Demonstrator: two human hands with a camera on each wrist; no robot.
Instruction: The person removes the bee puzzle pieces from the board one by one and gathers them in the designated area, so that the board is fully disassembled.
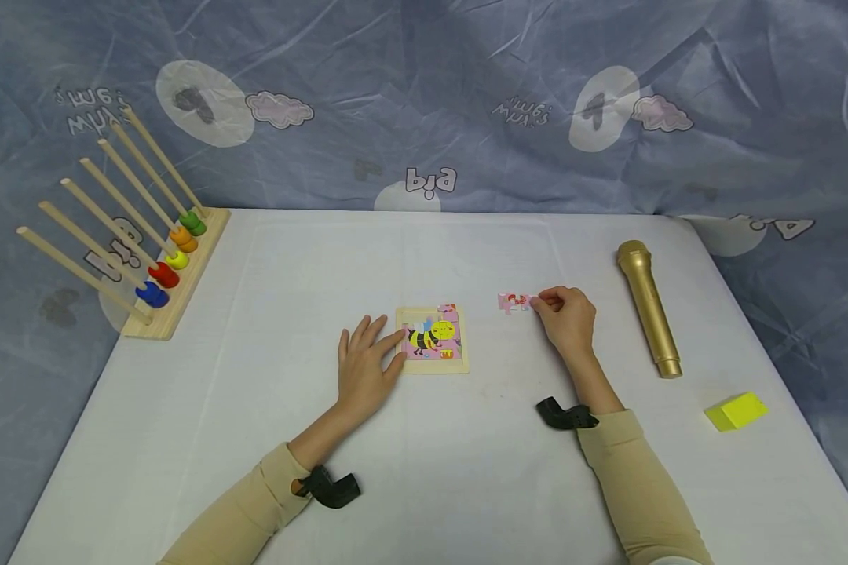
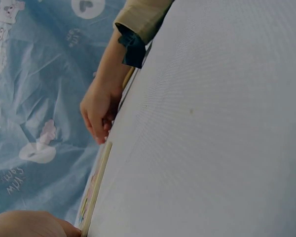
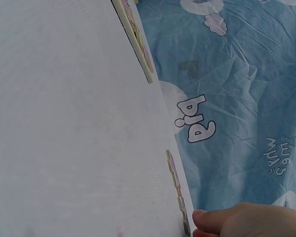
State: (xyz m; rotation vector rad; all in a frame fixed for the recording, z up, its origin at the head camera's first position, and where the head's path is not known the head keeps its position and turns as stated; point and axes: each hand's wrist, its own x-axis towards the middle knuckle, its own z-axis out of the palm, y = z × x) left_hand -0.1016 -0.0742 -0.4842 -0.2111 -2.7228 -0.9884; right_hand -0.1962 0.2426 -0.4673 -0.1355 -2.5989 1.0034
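Note:
A small wooden jigsaw puzzle (image 1: 433,367) with a bee picture on pink lies in its tray in the middle of the table. The tray's upper left part shows bare wood. My left hand (image 1: 367,373) rests at its left side, fingers spread and fingertips at the edge. To the right of the tray, my right hand (image 1: 568,320) pinches the right end of a pink puzzle piece (image 1: 513,303) with red print, between thumb and curled fingers. In the right wrist view the piece (image 3: 174,175) appears edge-on, close to the tabletop, with the thumb at its near end.
A wooden peg stacker (image 1: 215,235) with coloured beads stands at the table's left edge. On the right lie a gold microphone-shaped tube (image 1: 650,310) and a yellow block (image 1: 736,412). White cloth covers the table (image 1: 311,259); a printed blue-grey sheet (image 1: 367,102) hangs behind.

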